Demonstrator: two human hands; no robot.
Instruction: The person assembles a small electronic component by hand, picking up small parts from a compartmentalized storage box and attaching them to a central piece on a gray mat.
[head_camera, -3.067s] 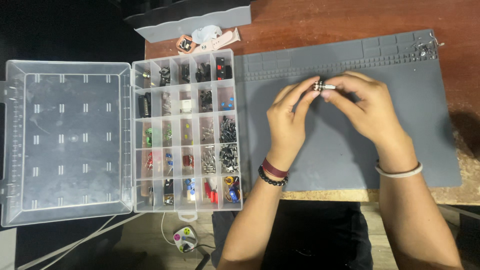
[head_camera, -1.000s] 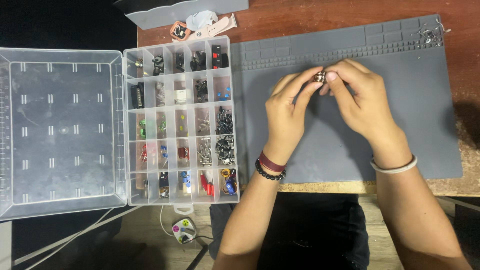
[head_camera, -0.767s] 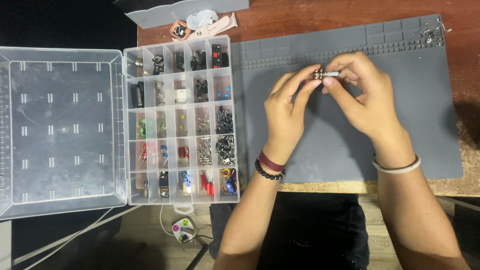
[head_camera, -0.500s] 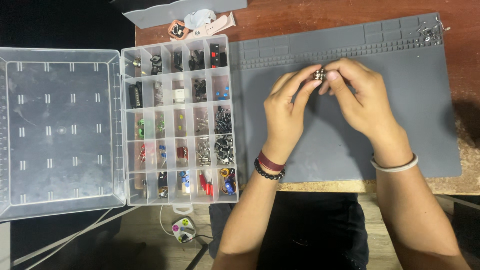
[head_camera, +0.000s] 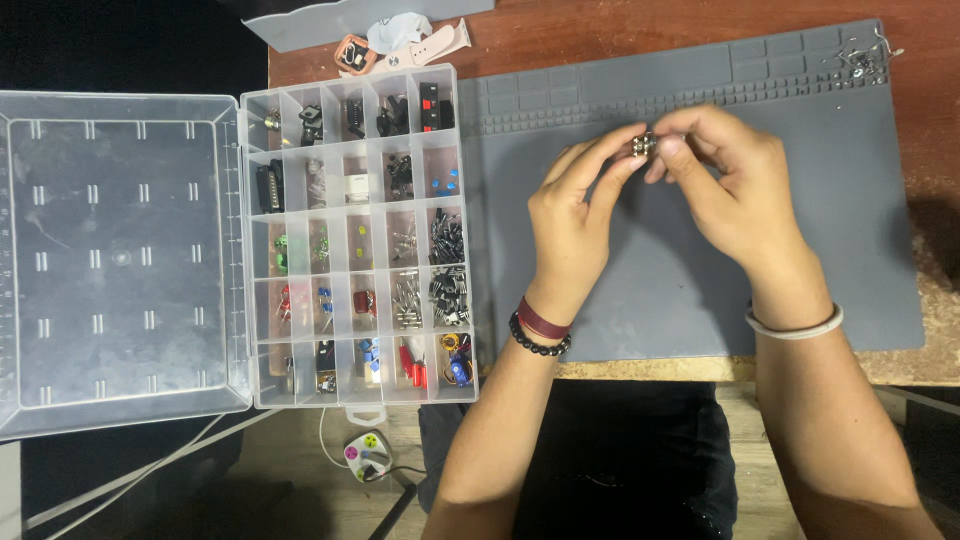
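Both hands meet above the grey work mat (head_camera: 860, 230), pinching one small metal part (head_camera: 644, 145) between their fingertips. My left hand (head_camera: 575, 215) grips it from the left with thumb and forefinger. My right hand (head_camera: 730, 190) holds its right end, fingers curled over it. The part is silvery with a dark band; most of it is hidden by the fingers. A dark bead bracelet and a red band sit on the left wrist, a pale band on the right wrist.
A clear compartment box (head_camera: 355, 230) of small electronic parts lies open left of the mat, its lid (head_camera: 120, 260) folded out further left. A watch with a pale strap (head_camera: 400, 45) lies behind the box. Small metal bits (head_camera: 860, 62) rest at the mat's far right corner.
The hands stay together on the small part above the mat. The right fingers have shifted slightly on it, as if turning it; nothing was picked up or put down.
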